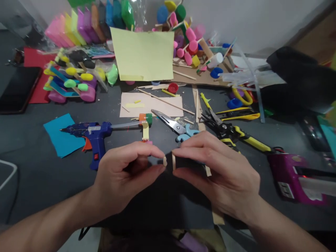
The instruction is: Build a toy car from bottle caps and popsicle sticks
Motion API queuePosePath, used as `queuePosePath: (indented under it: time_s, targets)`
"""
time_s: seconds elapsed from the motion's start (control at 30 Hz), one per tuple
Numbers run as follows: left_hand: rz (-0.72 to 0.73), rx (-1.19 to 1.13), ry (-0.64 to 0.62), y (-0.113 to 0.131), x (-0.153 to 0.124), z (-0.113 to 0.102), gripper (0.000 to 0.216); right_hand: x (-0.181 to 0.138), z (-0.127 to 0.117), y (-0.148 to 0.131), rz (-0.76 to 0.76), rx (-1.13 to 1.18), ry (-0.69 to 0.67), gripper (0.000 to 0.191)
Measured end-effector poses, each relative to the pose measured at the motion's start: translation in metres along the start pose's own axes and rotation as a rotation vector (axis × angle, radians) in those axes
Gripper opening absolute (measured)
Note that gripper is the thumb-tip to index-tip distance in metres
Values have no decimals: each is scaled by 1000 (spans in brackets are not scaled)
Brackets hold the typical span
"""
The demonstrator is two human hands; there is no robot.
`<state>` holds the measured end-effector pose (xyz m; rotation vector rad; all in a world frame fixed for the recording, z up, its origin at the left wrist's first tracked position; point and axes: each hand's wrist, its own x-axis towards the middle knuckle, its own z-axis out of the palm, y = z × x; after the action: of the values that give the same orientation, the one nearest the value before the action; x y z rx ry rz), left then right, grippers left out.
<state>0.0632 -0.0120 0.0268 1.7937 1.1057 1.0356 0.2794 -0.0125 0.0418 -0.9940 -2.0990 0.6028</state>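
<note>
My left hand (pixel 126 175) is closed in a pinch on a small pale wooden piece (pixel 165 161) at its fingertips. My right hand (pixel 217 171) is closed on a second short wooden piece (pixel 173 161), its pale round end facing the first, with a narrow gap between them. Both hands hover over a black sheet (pixel 162 199) at the near edge of the dark table (pixel 34 168). Just behind my left fingers stands a small stick figure of wood with orange and green caps (pixel 146 126).
A blue glue gun (pixel 89 134) lies to the left on the table beside a blue paper (pixel 61 134). Scissors (pixel 174 126), black-and-yellow pliers (pixel 236 134) and a purple glue gun (pixel 296 175) lie to the right. A yellow sheet (pixel 144 54), foam blocks and bottle caps crowd the back.
</note>
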Motion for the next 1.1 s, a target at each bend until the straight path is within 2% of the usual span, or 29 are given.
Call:
queuePosePath:
  time_s: [0.37, 1.1]
  targets:
    - [-7, 118, -30, 2, 0, 4, 20, -2, 4, 2, -4, 43, -2, 21]
    - [-61, 74, -33, 3, 3, 7, 13, 0, 5, -1, -1, 11, -28, 21]
